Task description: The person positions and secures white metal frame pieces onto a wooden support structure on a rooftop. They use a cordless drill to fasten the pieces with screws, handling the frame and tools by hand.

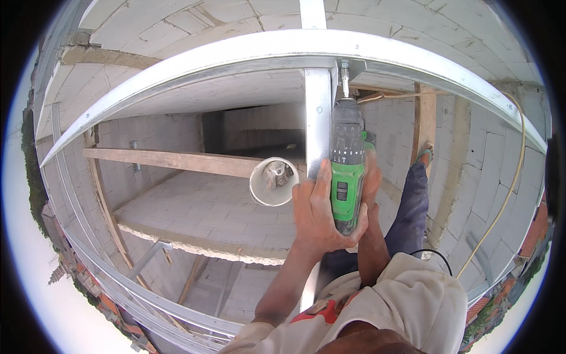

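Note:
A green and black cordless drill (348, 171) points away from me, up against a silver metal beam (236, 50). Its bit holder (345, 82) meets a small screw or bolt head at the bracket under the beam. My left hand (318, 212) presses round the drill's left side and back end, thumb across the rear. Along the drill's right side, my right hand (370, 183) is closed round it; the handle itself is mostly hidden. Just left of my left hand is a round white container (255, 183) with greyish contents that I cannot make out.
A metal upright (317, 118) runs towards me beside the drill. Wooden planks (177, 159) span the deep drop between grey block walls (206, 200). My sandalled foot (425, 154) stands on a timber at the right. A yellow cable (519, 159) hangs farther right.

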Tool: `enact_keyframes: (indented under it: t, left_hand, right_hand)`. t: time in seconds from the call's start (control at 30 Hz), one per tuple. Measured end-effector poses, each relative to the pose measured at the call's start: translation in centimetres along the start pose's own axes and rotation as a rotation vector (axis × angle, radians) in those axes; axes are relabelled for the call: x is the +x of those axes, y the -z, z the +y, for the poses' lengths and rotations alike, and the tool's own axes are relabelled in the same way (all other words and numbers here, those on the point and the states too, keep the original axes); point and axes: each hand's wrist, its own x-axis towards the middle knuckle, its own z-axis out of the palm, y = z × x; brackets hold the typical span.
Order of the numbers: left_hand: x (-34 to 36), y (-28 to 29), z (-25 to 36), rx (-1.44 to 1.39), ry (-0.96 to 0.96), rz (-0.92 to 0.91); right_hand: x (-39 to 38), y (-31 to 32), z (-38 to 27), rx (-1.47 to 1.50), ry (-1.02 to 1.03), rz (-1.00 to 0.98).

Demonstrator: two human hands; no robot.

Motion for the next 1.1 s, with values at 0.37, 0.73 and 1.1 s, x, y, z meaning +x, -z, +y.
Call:
enact_keyframes:
  t: [0.37, 0.73, 1.1]
  left_hand:
    - [-0.3, -0.2, 1.2, -0.042, -0.056, 0.0]
    - [-8.9, -3.0, 10.3, -1.316, 1.213, 0.142]
    - [-6.1, -6.0, 8.5, -1.145, 1.202, 0.165]
  right_hand:
    - [0.7, 1.7, 0.7, -0.454, 0.632, -0.058]
    - [-6.5, 16.7, 2.2, 0.455, -0.536, -0.246]
    - [-7.4, 23.6, -6.2, -0.33, 0.045, -0.507]
